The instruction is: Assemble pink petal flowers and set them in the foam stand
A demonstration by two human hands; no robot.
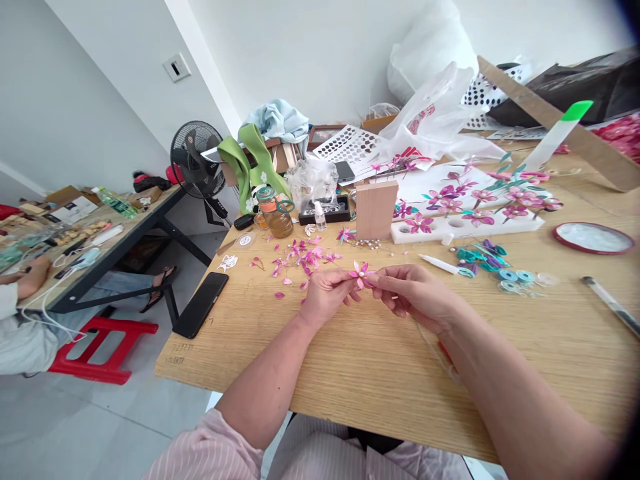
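Note:
A small pink flower (361, 274) with a pale bead at its centre is held up between both hands, over the wooden table. My left hand (326, 293) pinches it from the left side. The fingers of my right hand (417, 292) are closed on its right side. Loose pink petals (300, 257) are scattered just beyond my left hand. Beyond my right hand stands a white foam block (465, 227) with finished pink flowers in it. A wooden block (376, 212) stands upright at its left end.
A black phone (201, 305) lies at the table's left edge. Near the back are a jar (275, 213) and a spray bottle (320, 217). Teal and purple thread spools (483, 257), a white tube (439, 264) and a round dish (594, 238) lie to the right. Another person's hand (35, 277) shows far left.

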